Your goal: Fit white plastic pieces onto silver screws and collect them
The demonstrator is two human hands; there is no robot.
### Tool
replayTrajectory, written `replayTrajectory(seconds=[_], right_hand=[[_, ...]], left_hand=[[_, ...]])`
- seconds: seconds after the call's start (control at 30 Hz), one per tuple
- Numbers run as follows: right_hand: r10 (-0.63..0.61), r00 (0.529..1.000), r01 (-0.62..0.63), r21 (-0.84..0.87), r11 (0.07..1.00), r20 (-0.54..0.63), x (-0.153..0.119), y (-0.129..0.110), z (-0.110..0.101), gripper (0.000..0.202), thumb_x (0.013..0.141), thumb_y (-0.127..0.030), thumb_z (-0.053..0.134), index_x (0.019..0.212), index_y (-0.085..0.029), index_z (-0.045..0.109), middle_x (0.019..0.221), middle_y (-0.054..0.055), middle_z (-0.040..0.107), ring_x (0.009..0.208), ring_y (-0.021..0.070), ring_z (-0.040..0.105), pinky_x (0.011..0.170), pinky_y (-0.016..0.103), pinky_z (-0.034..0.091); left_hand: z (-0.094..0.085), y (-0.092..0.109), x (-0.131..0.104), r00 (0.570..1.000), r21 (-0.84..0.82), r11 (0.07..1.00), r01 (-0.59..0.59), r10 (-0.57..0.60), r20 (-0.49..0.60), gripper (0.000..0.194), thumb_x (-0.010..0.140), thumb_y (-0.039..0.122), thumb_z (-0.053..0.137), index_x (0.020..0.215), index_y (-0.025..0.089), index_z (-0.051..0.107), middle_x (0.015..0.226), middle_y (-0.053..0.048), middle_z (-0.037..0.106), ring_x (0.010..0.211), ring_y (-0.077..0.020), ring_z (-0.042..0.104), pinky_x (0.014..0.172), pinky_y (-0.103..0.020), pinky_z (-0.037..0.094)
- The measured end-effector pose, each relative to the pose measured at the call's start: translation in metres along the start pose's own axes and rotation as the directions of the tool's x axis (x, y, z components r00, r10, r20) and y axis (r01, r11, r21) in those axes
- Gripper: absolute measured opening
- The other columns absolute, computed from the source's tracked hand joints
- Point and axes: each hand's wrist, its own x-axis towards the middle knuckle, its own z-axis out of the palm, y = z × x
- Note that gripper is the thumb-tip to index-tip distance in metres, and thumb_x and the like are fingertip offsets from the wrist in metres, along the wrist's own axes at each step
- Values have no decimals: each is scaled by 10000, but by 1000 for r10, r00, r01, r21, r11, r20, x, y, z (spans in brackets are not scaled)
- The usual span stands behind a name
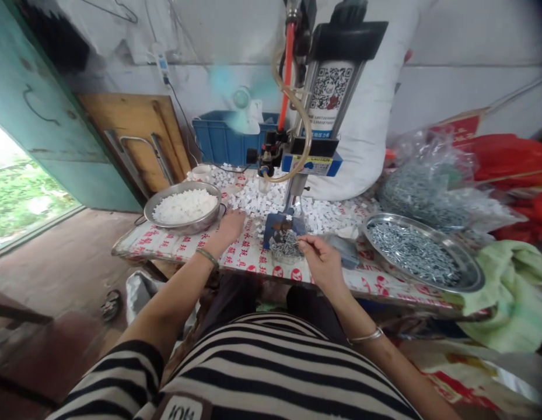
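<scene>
My left hand (pixel 231 224) is over the table just right of a steel bowl (pixel 159 221) heaped with small white plastic pieces (pixel 185 205). Its fingers are curled together, and what they hold, if anything, is hidden. My right hand (pixel 323 259) pinches thumb and fingers at the edge of a small clear dish (pixel 286 256) full of little grey metal pins (pixel 287 242). Whatever is in that pinch is too small to make out. Directly behind the dish stands a pneumatic press (pixel 329 99) on a blue base (pixel 271 224), its ram pointing down.
White pieces (pixel 262 195) lie scattered behind the press. A wide steel tray (pixel 476 283) of metal pins (pixel 413 251) sits at right, before a clear bag (pixel 423 181) of more. A running fan (pixel 241 97) and blue crate (pixel 218 140) are at the back.
</scene>
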Motion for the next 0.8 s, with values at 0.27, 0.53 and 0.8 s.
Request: replayTrajectory(seconds=[0.27, 0.53, 0.8], right_hand=[[-147, 989, 147, -30, 989, 17, 17, -26, 12, 203, 833, -304, 461, 898, -190, 616, 814, 21, 643, 735, 139, 571, 696, 256, 438], [-322, 941, 333, -453, 827, 103, 14, -27, 19, 265, 877, -219, 378, 967, -183, 624, 942, 73, 653, 877, 182, 568, 805, 307, 405], [-390, 916, 363, -603, 711, 91, 9, -28, 20, 306, 891, -251, 397, 1122, -208, 594, 1123, 51, 618, 1033, 202, 509, 874, 345, 333]], left_hand=[[1, 71, -52, 954, -927, -235, 291, 141, 264, 482, 647, 262, 710, 1092, 208, 534, 730, 22, 567, 594, -69, 518, 532, -191, 393], [4, 96, -65, 941, -845, -417, 337, 106, 322, 388, 605, 269, 739, 944, 203, 562, 696, 35, 550, 554, -46, 476, 479, -157, 363], [0, 104, -68, 942, -781, -538, 317, 85, 324, 330, 610, 257, 737, 870, 180, 548, 643, 56, 466, 502, -13, 414, 405, -118, 294]])
